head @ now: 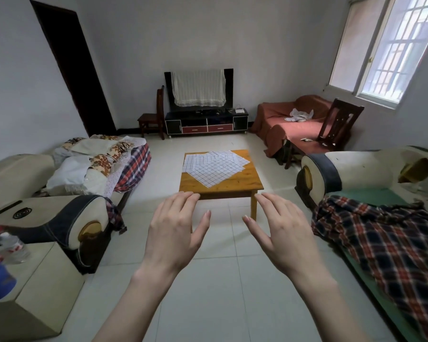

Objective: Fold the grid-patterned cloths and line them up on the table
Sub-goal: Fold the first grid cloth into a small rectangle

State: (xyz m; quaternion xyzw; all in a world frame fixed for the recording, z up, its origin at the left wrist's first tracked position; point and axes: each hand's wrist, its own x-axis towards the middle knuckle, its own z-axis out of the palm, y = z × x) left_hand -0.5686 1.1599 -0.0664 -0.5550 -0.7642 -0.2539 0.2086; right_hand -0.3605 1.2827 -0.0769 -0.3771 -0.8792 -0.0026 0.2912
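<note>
**Nothing folded yet: cloths lie loose, hands empty**

A low square wooden table (pixel 220 186), honey-coloured, stands at the centre of the frame on the pale tiled floor (pixel 220 280). On its tabletop, towards the far and left part, lies a loose overlapping heap of white cloths with a thin dark grid pattern (pixel 214 166). They are spread flat and skewed at different angles, corners fanning out to the right. None looks folded, and no row has been started; how many cloths are in the heap cannot be told.

Both hands are raised in the lower middle of the frame, backs to the camera, well short of the cloths. The left hand (pixel 176 230) has its grip apart, fingers straight and thumb spread, holding nothing. The right hand (pixel 283 233) mirrors it, likewise spread and empty. Their fingertips overlap the table's near edge in the picture only; no contact shows.

By my judgement the task stands at its very start: every cloth remains to be separated, folded and lined up, and the bare near part of the tabletop seems the likely place for the row.
</note>
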